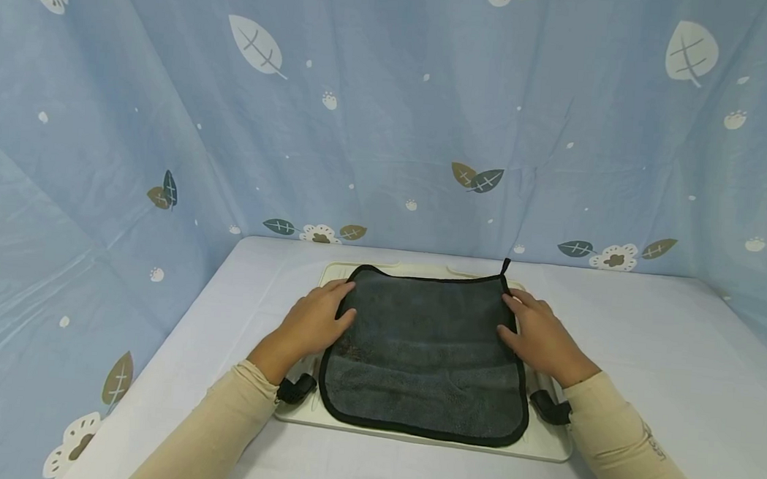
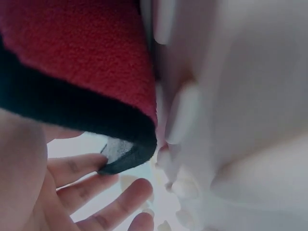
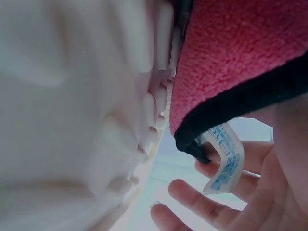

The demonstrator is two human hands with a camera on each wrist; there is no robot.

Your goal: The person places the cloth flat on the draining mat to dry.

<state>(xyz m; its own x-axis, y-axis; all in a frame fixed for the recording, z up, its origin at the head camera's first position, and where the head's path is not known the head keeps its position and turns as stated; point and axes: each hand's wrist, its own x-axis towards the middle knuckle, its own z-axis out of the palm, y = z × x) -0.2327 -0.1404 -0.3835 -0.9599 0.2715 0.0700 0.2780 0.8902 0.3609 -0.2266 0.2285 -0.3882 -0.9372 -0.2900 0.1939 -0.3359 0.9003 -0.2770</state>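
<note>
A grey cloth [image 1: 426,352] with black edging is spread above a cream tray [image 1: 545,450] and covers most of it. My left hand [image 1: 313,317] pinches its left edge, and my right hand [image 1: 541,337] holds the right edge opposite. From below, the left wrist view shows the cloth's red underside [image 2: 86,53] raised off the tray's ridged surface [image 2: 255,91]. The right wrist view has the same underside [image 3: 236,57], in pink, and a white label with blue print [image 3: 228,161] beside the fingers. A small black loop [image 1: 506,266] sticks up at the far right corner.
The tray lies on a table with a white cover [image 1: 665,374]. A blue curtain [image 1: 391,108] with leaf prints hangs behind and along the sides. Black wrist cameras [image 1: 297,389] sit at both wrists, close over the tray's sides.
</note>
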